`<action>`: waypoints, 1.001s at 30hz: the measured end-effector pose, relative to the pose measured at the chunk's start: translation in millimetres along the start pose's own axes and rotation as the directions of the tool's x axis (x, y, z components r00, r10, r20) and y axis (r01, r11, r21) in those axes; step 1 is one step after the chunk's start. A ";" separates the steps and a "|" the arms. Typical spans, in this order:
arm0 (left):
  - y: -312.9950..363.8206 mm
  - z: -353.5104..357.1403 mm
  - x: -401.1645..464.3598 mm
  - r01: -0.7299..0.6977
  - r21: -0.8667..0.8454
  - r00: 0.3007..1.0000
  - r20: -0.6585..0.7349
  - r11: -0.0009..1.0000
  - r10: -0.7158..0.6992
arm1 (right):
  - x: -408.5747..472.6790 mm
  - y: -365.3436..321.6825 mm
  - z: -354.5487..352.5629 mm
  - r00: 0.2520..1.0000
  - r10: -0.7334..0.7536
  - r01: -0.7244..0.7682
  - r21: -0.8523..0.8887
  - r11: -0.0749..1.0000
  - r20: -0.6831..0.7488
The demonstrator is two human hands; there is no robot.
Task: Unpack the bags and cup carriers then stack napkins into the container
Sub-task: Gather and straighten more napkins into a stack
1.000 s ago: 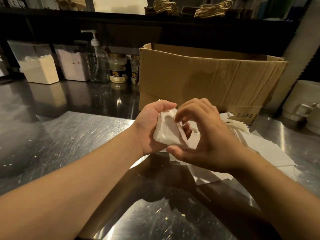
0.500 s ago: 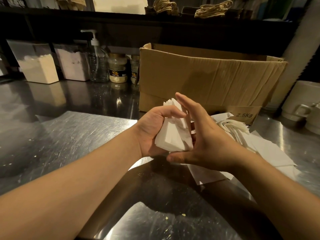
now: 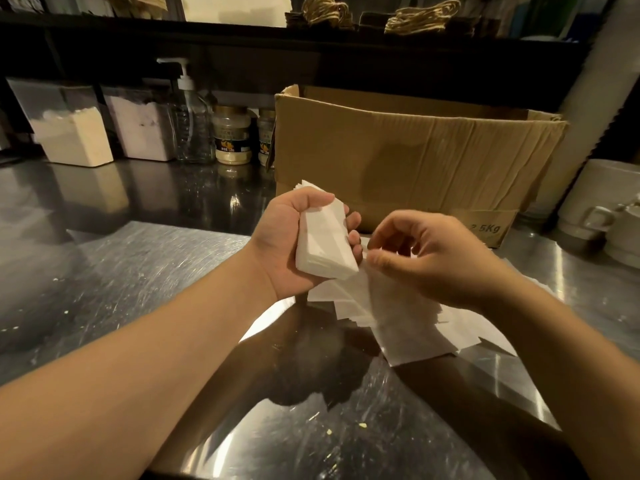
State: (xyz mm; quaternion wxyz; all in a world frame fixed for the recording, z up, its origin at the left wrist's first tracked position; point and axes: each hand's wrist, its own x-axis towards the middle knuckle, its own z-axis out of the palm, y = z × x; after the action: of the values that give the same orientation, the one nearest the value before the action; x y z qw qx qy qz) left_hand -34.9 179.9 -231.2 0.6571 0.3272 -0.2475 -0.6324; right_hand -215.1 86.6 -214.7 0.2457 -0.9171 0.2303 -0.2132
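- While the left hand (image 3: 291, 244) grips a neat stack of white napkins (image 3: 325, 242), thumb curled over its top edge and fingers wrapped behind it, the stack is held above the steel counter (image 3: 114, 271), tilted with its lower end toward the person
- The right hand (image 3: 433, 258) hangs just beside the stack, fingers bent inward with thumb and forefinger close together; whether they pinch a thin sheet cannot be told
- Loose napkins (image 3: 408, 323) lie scattered flat on the counter under and behind the right hand, some overlapping
- An open cardboard box (image 3: 415, 161) stands on the counter behind both hands, its front face creased and marked "2.5Kg" at the lower right
- To the left of the box sit two lidded jars (image 3: 231, 135), a clear pump bottle (image 3: 192, 126) and two tubs of pale powder (image 3: 72, 133)
- White mugs (image 3: 602, 206) stand at the far right
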 end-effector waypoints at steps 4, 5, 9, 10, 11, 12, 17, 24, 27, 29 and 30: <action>2.7 -1.7 1.6 -0.025 -0.053 0.999 -0.047 0.998 0.022 | -0.2 0.2 -6.0 0.965 0.056 0.018 -0.278 0.960 0.255; 3.1 -1.7 1.7 -0.028 -0.063 0.998 -0.057 0.998 0.024 | -0.3 -0.2 -6.9 0.949 0.087 0.013 -0.315 0.949 0.304; 3.8 0.1 1.6 -0.039 -0.082 0.996 -0.087 0.996 0.032 | -0.1 1.1 -6.3 0.897 0.173 0.021 -0.428 0.903 0.408; 4.0 0.1 1.6 -0.039 -0.078 0.995 -0.091 0.996 0.031 | -0.3 1.1 -6.1 0.895 0.170 0.021 -0.418 0.908 0.413; 3.9 0.5 1.4 -0.036 -0.074 0.995 -0.094 0.997 0.029 | -0.3 1.7 -6.0 0.901 0.149 0.029 -0.396 0.918 0.409; 3.9 0.8 1.0 -0.033 -0.071 0.995 -0.096 0.997 0.026 | -0.2 2.8 -5.9 0.912 0.115 0.043 -0.371 0.928 0.394; 3.8 0.7 0.5 -0.026 -0.064 0.995 -0.098 0.998 0.020 | 3.0 8.1 -2.7 0.970 -0.010 0.093 -0.328 0.940 0.244; 4.3 1.7 0.7 -0.038 -0.057 0.992 -0.120 0.998 0.031 | 1.8 6.1 20.8 0.985 -0.161 0.173 -0.294 0.940 0.064; 4.1 2.2 0.3 -0.038 -0.073 0.993 -0.115 0.997 0.029 | 2.4 6.5 23.2 0.973 -0.129 0.182 -0.291 0.939 0.191; 4.2 2.1 0.5 -0.043 -0.067 0.993 -0.114 0.997 0.035 | 2.7 7.4 20.1 0.971 -0.112 0.174 -0.305 0.936 0.212; 4.2 1.8 0.7 -0.045 -0.062 0.993 -0.116 0.997 0.038 | 2.7 7.7 18.3 0.971 -0.105 0.169 -0.310 0.936 0.213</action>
State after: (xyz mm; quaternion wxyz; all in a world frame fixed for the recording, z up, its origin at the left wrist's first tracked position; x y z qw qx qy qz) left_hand -33.4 178.9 -226.9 0.6935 0.3363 -0.1954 -0.6064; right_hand -206.2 85.7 -232.6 0.0964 -0.9753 0.1725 -0.0989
